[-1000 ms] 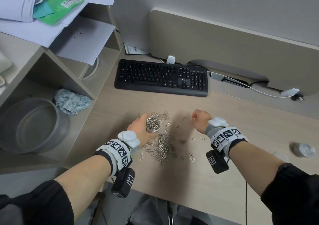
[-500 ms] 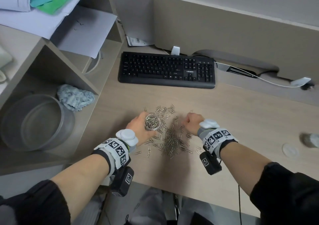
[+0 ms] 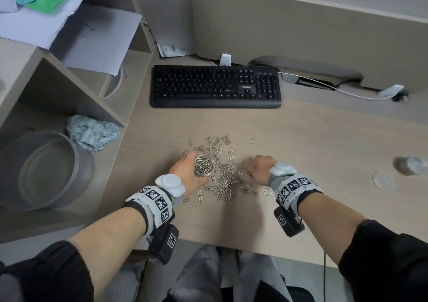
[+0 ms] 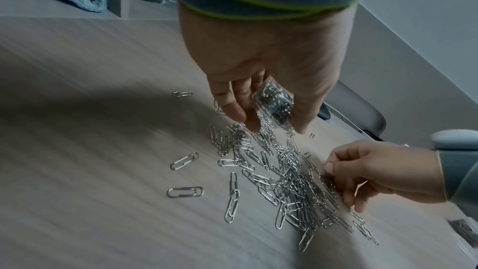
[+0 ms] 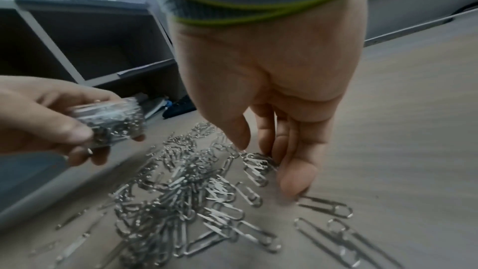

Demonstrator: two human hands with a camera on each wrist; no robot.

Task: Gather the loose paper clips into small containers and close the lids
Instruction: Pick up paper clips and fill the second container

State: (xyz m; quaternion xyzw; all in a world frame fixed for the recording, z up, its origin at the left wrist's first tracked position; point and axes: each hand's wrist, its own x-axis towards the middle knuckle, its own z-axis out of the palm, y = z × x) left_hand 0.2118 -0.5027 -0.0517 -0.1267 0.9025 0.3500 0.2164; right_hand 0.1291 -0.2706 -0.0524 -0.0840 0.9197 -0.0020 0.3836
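Observation:
A heap of silver paper clips (image 3: 228,181) lies on the desk between my hands. My left hand (image 3: 183,173) holds a small clear round container (image 3: 204,165), open at the top and nearly full of clips, just above the heap's left side. In the left wrist view the container (image 4: 275,105) sits between thumb and fingers. My right hand (image 3: 260,168) is down on the heap's right edge. Its curled fingers and thumb (image 5: 297,181) close around a few clips (image 5: 256,163). A second small container (image 3: 410,165), blurred, stands at the far right, with a clear lid (image 3: 383,180) beside it.
A black keyboard (image 3: 215,86) lies behind the clips. On the left are a shelf unit (image 3: 69,86), a large clear tub (image 3: 44,169) and a blue cloth (image 3: 92,131). A white cable (image 3: 335,90) runs along the back right. The desk's front edge (image 3: 231,248) is near my wrists.
My right hand has dropped from above the scattered clips onto the heap's right edge and curled around some. The left hand still holds the container in about the same place.

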